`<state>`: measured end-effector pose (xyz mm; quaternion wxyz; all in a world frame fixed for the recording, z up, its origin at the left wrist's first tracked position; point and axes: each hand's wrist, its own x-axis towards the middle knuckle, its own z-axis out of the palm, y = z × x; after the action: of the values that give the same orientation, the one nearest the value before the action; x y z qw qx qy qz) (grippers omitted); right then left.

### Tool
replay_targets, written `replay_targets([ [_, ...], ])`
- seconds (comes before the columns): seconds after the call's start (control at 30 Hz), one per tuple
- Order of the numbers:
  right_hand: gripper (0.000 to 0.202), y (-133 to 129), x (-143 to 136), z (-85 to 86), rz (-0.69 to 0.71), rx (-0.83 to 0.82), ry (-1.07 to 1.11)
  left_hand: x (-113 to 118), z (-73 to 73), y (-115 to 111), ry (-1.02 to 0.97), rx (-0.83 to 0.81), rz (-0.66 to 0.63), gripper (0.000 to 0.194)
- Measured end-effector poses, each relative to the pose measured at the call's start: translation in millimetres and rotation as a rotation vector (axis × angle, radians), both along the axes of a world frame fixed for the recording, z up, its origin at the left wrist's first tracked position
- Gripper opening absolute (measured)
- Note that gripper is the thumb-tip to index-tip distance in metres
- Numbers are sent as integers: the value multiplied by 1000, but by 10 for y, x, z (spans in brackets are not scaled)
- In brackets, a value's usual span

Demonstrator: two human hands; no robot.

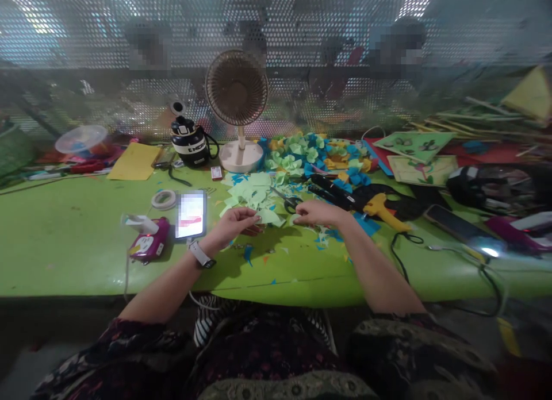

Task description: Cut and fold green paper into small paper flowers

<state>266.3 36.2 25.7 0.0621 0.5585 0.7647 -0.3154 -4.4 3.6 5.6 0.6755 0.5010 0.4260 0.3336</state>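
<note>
The left hand pinches a pale green paper between thumb and fingers. The paper starts at the fingertips and runs out to the right, into the gap between the two hands. The right hand has its thumb and forefinger closed on a small green scrap, which pokes out on the side facing the left hand. The paper and the scrap are near each other but apart, both low over the table.

Just beyond the right knuckles lie the scissors, handles nearest the hand and blades pointing away to the left; whether the hand touches them is hard to tell. Beyond the left fingers spreads a loose pile of cut green pieces. Small clippings of blue, orange and green are strewn below and between the hands.

Farther out, green, blue and yellow paper flowers are heaped behind the pile, with the fan to their left. A lit screen lies left of the left hand, near the tape. Right of the right hand are black tubes, a yellow-handled tool and blue paper.
</note>
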Motion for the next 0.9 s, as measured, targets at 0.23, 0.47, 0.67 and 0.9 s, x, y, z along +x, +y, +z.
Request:
replay_targets([
  [0.23, 25, -21, -43, 33, 16, 150, -102, -4, -25, 5, -9, -6, -2, 37],
  [0.47, 21, -29, -52, 22, 7, 242, -122, -13, -47, 9, 3, 10, -33, 37],
  [0.67, 25, -71, -27, 97, -86, 127, 164, -4, -49, 11, -5, -3, 1, 38],
  [0.9, 35, -275, -315, 159, -102, -22, 770, 30, -131, 6, -29, 5, 32, 45],
])
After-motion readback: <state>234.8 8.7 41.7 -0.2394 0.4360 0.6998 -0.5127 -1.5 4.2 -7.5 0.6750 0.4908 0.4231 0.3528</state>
